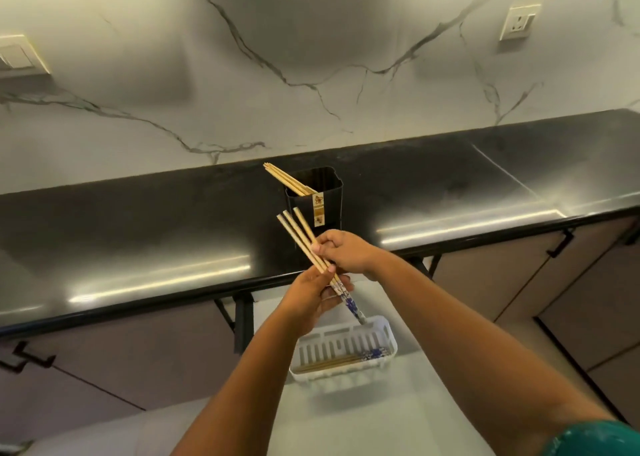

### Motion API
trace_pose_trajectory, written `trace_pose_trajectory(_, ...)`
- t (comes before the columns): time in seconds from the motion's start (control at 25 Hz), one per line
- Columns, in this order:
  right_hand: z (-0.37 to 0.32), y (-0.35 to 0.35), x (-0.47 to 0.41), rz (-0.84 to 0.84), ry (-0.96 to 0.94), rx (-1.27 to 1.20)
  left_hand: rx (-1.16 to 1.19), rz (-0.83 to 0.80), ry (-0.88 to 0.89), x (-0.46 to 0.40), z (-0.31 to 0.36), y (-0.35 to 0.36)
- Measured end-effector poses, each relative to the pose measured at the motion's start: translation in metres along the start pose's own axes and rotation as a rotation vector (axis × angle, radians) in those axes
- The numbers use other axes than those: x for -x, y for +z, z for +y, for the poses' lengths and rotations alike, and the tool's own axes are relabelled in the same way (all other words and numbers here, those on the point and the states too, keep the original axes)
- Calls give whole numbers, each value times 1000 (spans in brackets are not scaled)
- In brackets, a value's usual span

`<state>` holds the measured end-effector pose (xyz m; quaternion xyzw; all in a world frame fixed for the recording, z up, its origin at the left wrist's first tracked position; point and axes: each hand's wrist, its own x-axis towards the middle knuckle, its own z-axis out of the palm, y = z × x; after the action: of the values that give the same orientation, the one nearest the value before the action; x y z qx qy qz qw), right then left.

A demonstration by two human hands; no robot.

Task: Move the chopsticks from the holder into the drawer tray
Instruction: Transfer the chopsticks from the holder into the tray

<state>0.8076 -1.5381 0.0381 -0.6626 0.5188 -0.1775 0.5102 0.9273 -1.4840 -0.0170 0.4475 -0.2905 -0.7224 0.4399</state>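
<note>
Chopsticks, held bundle (302,239): three pale wooden sticks with blue-and-white patterned ends, tilted, plain tips pointing up and left, patterned ends down and right above the tray.

Holder (320,213): black, ribbed, upright on the dark countertop near its front edge, bearing a vertical label strip. Remaining chopsticks (287,179) lean out of its left side, plain ends up.

Tray (346,355): white plastic, slotted walls, lying below counter level. Several chopsticks (341,361) lie flat inside, patterned ends to the right.
</note>
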Motion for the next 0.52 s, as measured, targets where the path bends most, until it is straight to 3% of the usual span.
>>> trace_pose_trajectory(0.08, 25, 21, 13, 41, 85, -54, 187, 108, 1, 1, -17, -7)
trace_pose_trajectory(0.2, 69, 64, 38, -47, 130, 147, 105, 366, -32, 1, -48, -15)
trace_pose_trajectory(0.36, 116, 99, 64, 179, 91, 599, 150, 405, -140, 5, -88, -9)
trace_pose_trajectory(0.52, 162, 88, 71, 93, -85, 879, 186, 546, -223, -4, -101, -30)
